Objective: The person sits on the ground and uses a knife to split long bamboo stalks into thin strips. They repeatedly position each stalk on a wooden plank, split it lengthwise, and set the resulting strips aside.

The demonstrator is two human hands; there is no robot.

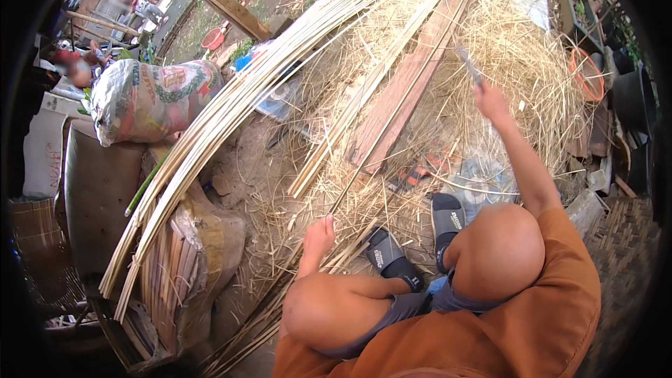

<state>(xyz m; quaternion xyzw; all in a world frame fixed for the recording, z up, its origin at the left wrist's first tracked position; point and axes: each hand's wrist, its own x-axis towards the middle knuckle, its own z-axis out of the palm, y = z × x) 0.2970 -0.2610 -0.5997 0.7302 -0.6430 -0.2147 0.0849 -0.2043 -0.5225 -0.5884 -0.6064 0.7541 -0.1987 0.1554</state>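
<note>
My left hand (320, 241) is closed on the near end of a long, thin bamboo strip (349, 186), beside my left knee. The strip runs away from me over a reddish-brown wooden board (378, 122). My right hand (493, 105) grips a knife (469, 64) by its handle, to the right of the board, with the blade pointing up and left. The blade appears apart from the strip. Pale, curly shavings (525, 35) lie heaped under and around the knife. More long strips (343, 127) lie along the board's left side.
A large bundle of pale strips (259, 84) slopes across the left, near a stuffed sack (161, 94) and a bundle of split wood (168, 276). At right stand an orange basket (586, 75) and black pots (630, 98). My sandalled feet (448, 220) rest before me. Another person (80, 70) is far left.
</note>
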